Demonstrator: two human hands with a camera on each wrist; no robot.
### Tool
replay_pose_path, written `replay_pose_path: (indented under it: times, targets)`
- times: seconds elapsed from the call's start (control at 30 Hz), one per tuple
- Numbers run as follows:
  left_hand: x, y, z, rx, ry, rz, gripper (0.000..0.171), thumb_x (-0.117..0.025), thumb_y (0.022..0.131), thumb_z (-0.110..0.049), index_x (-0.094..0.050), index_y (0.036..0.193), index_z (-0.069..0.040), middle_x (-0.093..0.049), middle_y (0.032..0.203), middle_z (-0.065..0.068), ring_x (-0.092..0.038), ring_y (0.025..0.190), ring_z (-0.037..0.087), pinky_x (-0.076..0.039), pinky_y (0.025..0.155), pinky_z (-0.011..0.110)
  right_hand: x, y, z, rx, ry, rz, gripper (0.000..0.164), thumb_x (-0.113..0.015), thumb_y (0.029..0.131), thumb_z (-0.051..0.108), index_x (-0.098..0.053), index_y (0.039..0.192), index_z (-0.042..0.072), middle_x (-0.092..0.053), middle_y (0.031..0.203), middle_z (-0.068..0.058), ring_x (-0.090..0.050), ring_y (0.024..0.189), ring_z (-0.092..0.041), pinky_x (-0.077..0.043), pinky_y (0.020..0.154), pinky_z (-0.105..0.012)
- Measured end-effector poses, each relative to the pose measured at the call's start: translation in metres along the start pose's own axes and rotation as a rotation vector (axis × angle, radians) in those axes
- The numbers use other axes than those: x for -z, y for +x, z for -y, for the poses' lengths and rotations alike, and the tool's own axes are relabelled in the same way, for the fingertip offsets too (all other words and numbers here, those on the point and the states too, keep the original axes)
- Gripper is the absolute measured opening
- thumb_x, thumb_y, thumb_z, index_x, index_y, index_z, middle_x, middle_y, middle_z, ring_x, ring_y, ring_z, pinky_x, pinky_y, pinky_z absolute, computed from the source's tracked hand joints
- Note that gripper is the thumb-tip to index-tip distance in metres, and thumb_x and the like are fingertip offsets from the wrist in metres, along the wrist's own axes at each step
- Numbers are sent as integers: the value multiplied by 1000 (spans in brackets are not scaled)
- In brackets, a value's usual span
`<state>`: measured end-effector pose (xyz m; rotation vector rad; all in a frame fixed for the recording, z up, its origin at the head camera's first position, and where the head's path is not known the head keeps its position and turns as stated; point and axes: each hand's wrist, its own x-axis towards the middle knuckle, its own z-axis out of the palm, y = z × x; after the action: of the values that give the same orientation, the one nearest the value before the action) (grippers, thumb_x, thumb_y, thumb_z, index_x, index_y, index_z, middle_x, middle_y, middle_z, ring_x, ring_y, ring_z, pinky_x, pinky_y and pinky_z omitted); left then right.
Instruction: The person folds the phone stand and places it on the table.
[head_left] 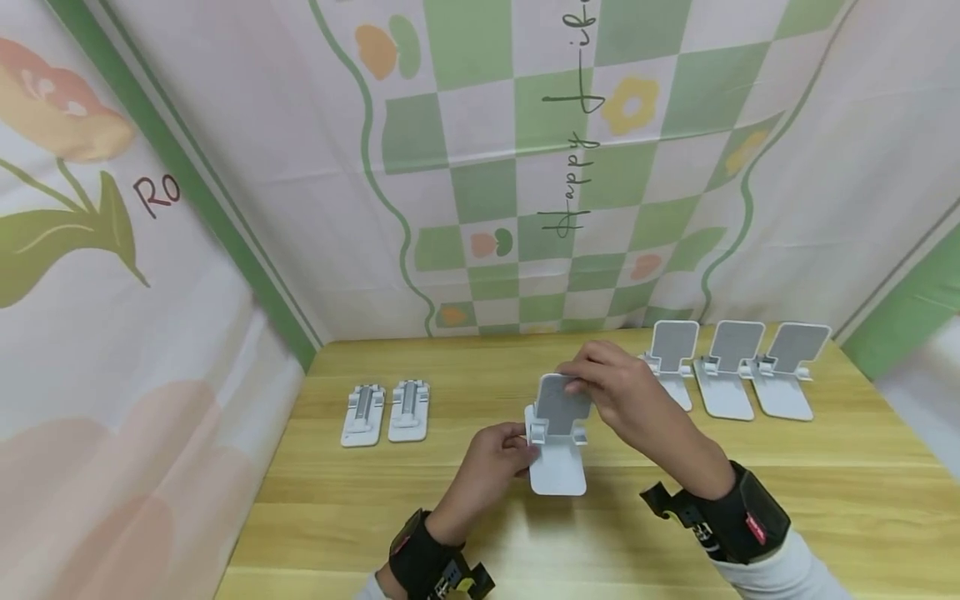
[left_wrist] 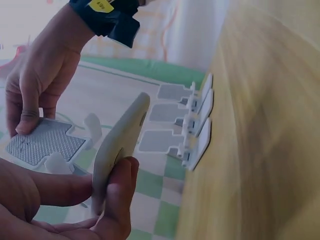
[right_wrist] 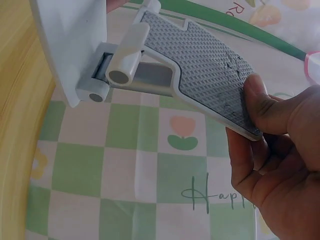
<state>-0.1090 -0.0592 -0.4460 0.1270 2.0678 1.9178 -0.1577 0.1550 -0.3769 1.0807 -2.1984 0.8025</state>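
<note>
A white folding phone stand (head_left: 558,467) with a grey textured pad is held above the table, its back plate unfolded upward. My left hand (head_left: 495,454) pinches the edge of its base between thumb and fingers, as the left wrist view shows with the base (left_wrist: 120,135) edge-on. At the top, my right hand (head_left: 618,387) pinches the upper corner of the padded plate (right_wrist: 200,70), thumb on the grey face. The hinge (right_wrist: 102,70) between base and plate shows in the right wrist view.
Three unfolded phone stands (head_left: 723,400) stand in a row at the back right of the wooden table (head_left: 315,517). Two folded stands (head_left: 363,417) lie flat on the left. A patterned cloth (head_left: 480,192) hangs behind the table.
</note>
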Motion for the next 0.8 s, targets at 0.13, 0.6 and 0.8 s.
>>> replay_pose_path:
  times: [0.13,0.6,0.8]
  targets:
    - [1,2,2,29,-14,-7,39,-64,102,-6,-59,135,15,-74,108,19,-71,95,16,-63,85,37,-1,2,2,-2,-7,1,25,-85,78,-7,-80,98,6,-66,91,0,-63,84,-12,-52,74,-14]
    - [6,-1,-11,2,-100,-33,41,-64,99,-4,-58,135,15,-71,105,13,-68,89,12,-60,76,25,-3,-11,-9,-400,468,100,62,-85,86,7,-62,144,9,-69,137,-10,-64,123,0,-48,105,-11]
    - [11,-3,-16,5,-127,-2,41,-64,99,-4,-57,136,14,-70,112,17,-68,94,15,-59,78,25,-11,-20,-14,-447,648,176,54,-84,88,7,-63,139,6,-69,131,-11,-68,117,-2,-54,104,-18]
